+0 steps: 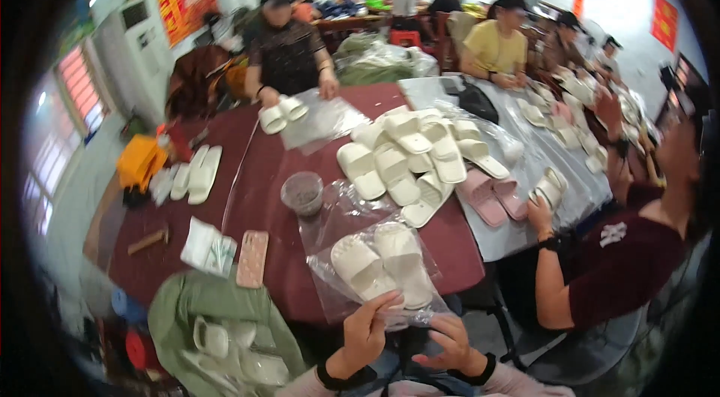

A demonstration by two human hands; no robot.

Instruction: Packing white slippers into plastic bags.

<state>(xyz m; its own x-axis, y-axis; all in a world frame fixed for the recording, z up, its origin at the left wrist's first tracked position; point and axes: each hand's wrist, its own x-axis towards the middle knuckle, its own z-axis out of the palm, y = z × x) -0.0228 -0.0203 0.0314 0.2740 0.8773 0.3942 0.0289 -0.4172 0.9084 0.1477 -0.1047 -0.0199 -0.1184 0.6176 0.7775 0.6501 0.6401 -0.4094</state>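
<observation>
A pair of cream slippers (375, 266) lies inside a clear plastic bag (322, 273) at the table's near edge, right in front of me. My left hand (366, 333) is closed on the near edge of the bag, its fingers against the heel end of the slippers. At the bag's near right corner is my right hand (452, 344), fingertips touching the plastic and thumb held apart from the fingers. More clear plastic bags (341, 209) lie flat just beyond the pair.
Cream slippers (405, 157) are heaped mid-table, beside a pink pair (491, 194). Nearby are a plastic tub (302, 193), a phone (253, 258), a hammer (148, 242) and a green sack (176, 314) holding bagged slippers. Co-workers sit right (622, 266) and stand opposite (289, 59), handling slippers.
</observation>
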